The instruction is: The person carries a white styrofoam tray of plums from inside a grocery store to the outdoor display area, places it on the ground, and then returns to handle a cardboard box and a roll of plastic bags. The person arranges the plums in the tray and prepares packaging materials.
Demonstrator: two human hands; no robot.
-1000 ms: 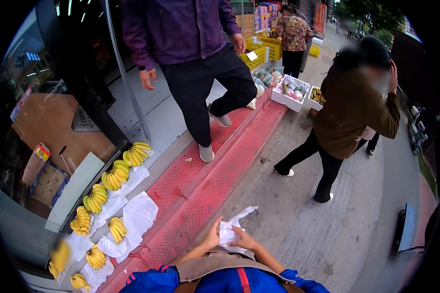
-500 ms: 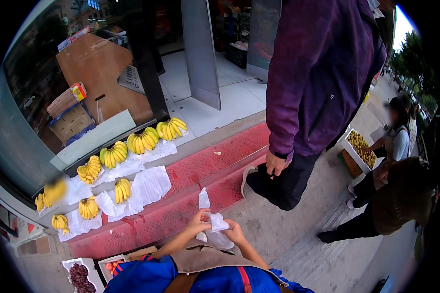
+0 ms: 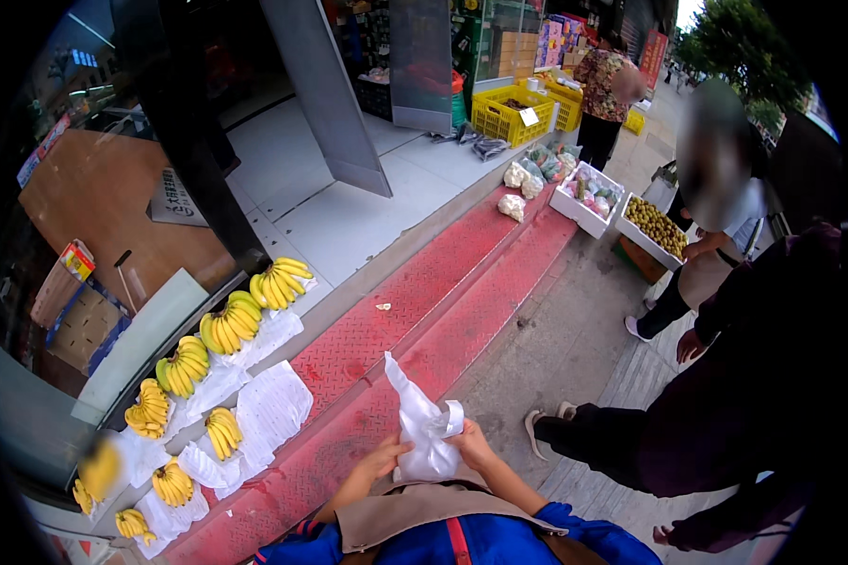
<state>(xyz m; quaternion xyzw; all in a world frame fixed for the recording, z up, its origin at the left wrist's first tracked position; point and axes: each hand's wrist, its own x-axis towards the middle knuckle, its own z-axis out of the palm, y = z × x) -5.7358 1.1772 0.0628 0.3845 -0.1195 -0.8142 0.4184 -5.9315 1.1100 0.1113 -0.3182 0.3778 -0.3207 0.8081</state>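
A thin white plastic bag (image 3: 424,421) hangs in front of my body, its handles standing up in loose points. My left hand (image 3: 384,458) closes on the bag's left side, low down. On the other side, my right hand (image 3: 472,443) grips it just below a loop of its handle. What the bag contains, if anything, does not show. Beyond my hands lie the red metal steps (image 3: 367,372). To the left, bunches of yellow bananas (image 3: 223,433) rest on white sheets (image 3: 275,403).
A person in dark clothes (image 3: 697,414) is close on my right. Farther off stand a white box of green-brown fruit (image 3: 655,229), a white foam box of produce (image 3: 585,199), bagged vegetables (image 3: 512,207) and yellow crates (image 3: 505,117). A grey door (image 3: 330,104) stands ajar.
My view has swung to the right. The person in the purple jacket has moved from in front of me to my right side. The bag now hangs more spread out between my hands.
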